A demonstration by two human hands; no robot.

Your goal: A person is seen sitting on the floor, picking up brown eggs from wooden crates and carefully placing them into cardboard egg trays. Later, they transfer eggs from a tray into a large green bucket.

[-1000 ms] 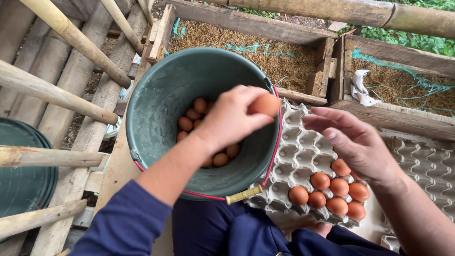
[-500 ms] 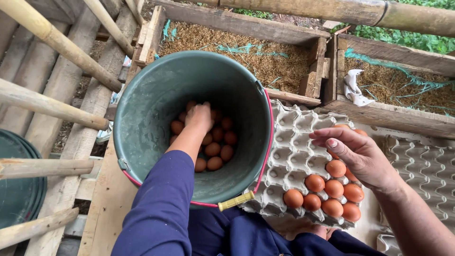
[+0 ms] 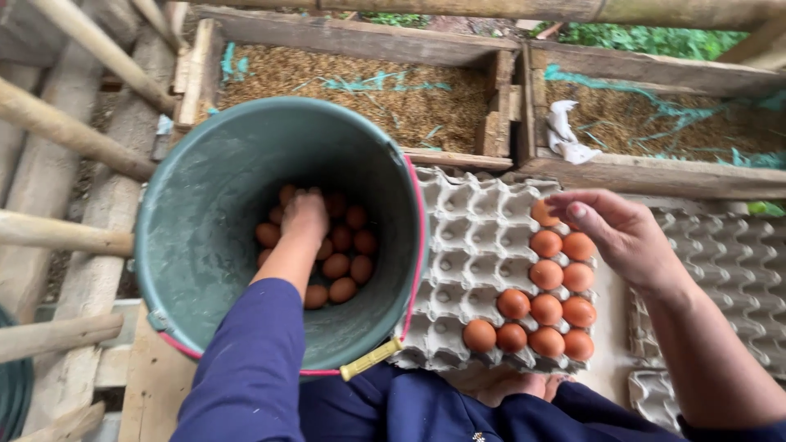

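Observation:
My left hand (image 3: 304, 217) reaches down into a green plastic bucket (image 3: 176, 213), its fingers curled among several brown eggs (image 3: 344, 266) at the bottom. Whether it grips one is hidden. My right hand (image 3: 626, 237) hovers over the right side of a grey cardboard egg tray (image 3: 467, 237), thumb and fingertips pinching a brown egg (image 3: 543, 213) at a tray cell. Several more eggs (image 3: 544, 311) fill the tray's near right corner. Both arms wear dark blue sleeves.
Behind the tray stand two wooden nest boxes (image 3: 368, 90) filled with husk, one with a white rag (image 3: 565, 135). Another egg tray (image 3: 729, 262) lies at right. Bamboo poles (image 3: 65, 131) cross at left. The bucket's yellow handle grip (image 3: 370, 360) rests near my lap.
My left hand, which held an egg above the bucket, has gone back down among the eggs in the bucket. My right hand has taken an egg to the tray, where more eggs now sit.

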